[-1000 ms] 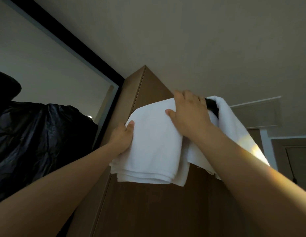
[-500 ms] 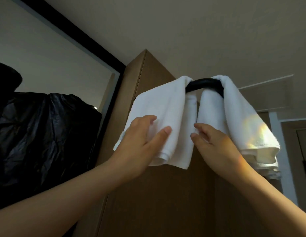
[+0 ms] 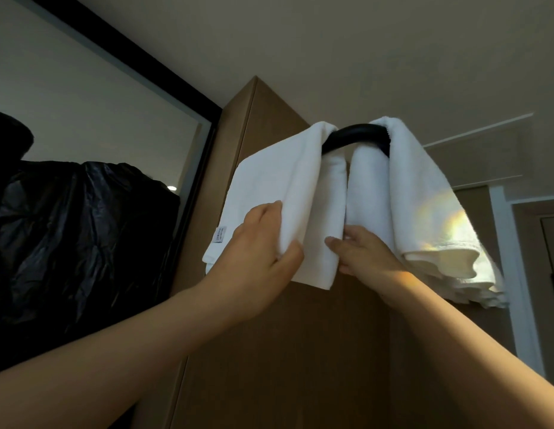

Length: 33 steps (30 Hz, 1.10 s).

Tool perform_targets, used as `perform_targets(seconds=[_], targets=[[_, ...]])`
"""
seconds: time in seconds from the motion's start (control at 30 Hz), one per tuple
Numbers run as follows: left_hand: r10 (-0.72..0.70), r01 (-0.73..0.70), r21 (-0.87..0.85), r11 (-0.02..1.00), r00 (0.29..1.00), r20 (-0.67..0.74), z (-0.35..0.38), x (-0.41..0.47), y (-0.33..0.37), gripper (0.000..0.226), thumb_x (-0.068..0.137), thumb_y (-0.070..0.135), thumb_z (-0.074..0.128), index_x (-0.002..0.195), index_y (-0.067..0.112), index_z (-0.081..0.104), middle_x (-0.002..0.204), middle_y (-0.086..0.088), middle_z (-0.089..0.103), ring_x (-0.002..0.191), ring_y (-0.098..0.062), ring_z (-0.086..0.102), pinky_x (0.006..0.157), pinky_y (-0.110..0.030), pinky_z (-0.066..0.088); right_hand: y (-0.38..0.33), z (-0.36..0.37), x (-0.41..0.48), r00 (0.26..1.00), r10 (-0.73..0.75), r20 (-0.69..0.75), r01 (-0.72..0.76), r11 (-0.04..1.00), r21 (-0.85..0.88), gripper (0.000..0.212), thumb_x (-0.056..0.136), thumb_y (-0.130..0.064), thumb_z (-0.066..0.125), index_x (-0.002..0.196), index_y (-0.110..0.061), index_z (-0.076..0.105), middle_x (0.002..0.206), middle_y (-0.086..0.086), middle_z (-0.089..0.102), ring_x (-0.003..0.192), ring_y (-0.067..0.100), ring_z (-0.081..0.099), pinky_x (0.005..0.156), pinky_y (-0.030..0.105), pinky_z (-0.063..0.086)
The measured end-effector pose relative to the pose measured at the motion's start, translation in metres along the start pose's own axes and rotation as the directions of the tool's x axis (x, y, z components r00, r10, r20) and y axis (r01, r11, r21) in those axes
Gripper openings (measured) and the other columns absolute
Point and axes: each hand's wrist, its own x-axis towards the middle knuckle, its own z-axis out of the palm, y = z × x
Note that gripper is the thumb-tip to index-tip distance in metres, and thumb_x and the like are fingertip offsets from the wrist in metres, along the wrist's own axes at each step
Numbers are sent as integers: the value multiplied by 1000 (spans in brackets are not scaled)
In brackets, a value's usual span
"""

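Note:
Two folded white towels hang side by side over a black curved bar [image 3: 356,134] at the top of a brown wooden cabinet [image 3: 300,351]. My left hand [image 3: 257,246] grips the front fold of the left towel [image 3: 285,181] near its lower edge, thumb in front and fingers behind. At the gap between the towels, my right hand [image 3: 362,255] pinches the left towel's lower right edge, with its thumb on the front. The right towel [image 3: 418,193] hangs free, with a patch of sunlight on it.
A shiny black plastic bag [image 3: 68,243] fills the left side, under a black-framed panel [image 3: 130,48]. At the far right stands a door [image 3: 551,274] with a white frame. The ceiling is close above the cabinet top.
Both hands have come down from the top of the bar to the towels' lower parts. The left towel now hangs spread, and the black bar shows between the two towels.

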Motion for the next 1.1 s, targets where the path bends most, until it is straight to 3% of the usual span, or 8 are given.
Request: perform_targets(seconds=[0.17, 0.3, 0.43, 0.5, 0.6, 0.77, 0.9, 1.1], targets=[[19, -19, 21, 1000, 1000, -3, 1, -1, 2, 46, 99, 31, 41, 141, 17, 30, 140, 4, 36, 113, -13, 43, 93, -34, 48, 0, 6, -2, 994, -105, 8, 104, 990, 97, 14, 95, -15, 61, 107, -22, 62, 108, -2, 71, 98, 13, 68, 94, 40, 55], [36, -36, 20, 999, 999, -6, 3, 5, -3, 35, 100, 24, 40, 133, 13, 36, 134, 1, 42, 99, -4, 41, 86, -21, 41, 2, 7, -15, 985, -170, 22, 168, 984, 66, 15, 95, -23, 62, 108, -30, 63, 105, -10, 72, 97, 7, 68, 91, 36, 56], [24, -25, 21, 999, 999, 31, 11, 12, -3, 50, 101, 23, 40, 147, 10, 26, 151, -4, 33, 126, -11, 38, 93, -7, 22, -2, 7, -22, 982, -183, 42, 179, 980, 93, 14, 95, -26, 60, 108, -24, 66, 100, -6, 74, 90, 10, 71, 85, 39, 59], [33, -33, 10, 999, 999, 13, 17, 9, -5, 45, 100, 24, 43, 143, 11, 36, 149, -4, 35, 128, -12, 40, 98, -9, 26, -4, 8, -24, 982, -184, 39, 180, 979, 101, 13, 96, -27, 59, 106, -23, 67, 98, -5, 74, 88, 10, 72, 83, 38, 60], [53, -56, -29, 998, 994, -94, 21, 0, -9, 20, 95, 29, 56, 106, 14, 63, 109, 1, 56, 95, -7, 54, 81, -18, 48, -3, 7, -25, 986, -167, 30, 163, 981, 108, 14, 97, -27, 57, 105, -23, 68, 98, -3, 75, 87, 10, 72, 86, 39, 59], [26, -71, -157, 985, 962, -272, 22, -9, -12, 17, 81, 27, 76, 78, 13, 66, 76, 3, 62, 73, -9, 58, 65, -28, 50, -6, 7, -26, 991, -113, 68, 98, 976, 196, 23, 100, -30, 53, 103, -14, 69, 92, 4, 76, 84, 16, 74, 90, 42, 57], [53, -116, -189, 975, 950, -308, 24, -15, -8, 16, 77, 25, 80, 80, 13, 70, 73, 1, 63, 70, -11, 59, 63, -29, 50, -18, 6, -24, 996, -68, 51, 58, 982, 181, 32, 98, -41, 52, 93, -15, 70, 83, 3, 76, 76, 17, 75, 85, 40, 59], [73, -100, -407, 908, 994, -81, 19, -25, -26, 18, 91, 20, 63, 104, 19, 75, 96, 4, 70, 98, -10, 63, 83, -23, 51, -31, 3, -20, 999, -27, 44, 24, 998, 57, 47, 85, -50, 68, 92, -4, 72, 83, 3, 77, 75, 18, 74, 80, 39, 60]])
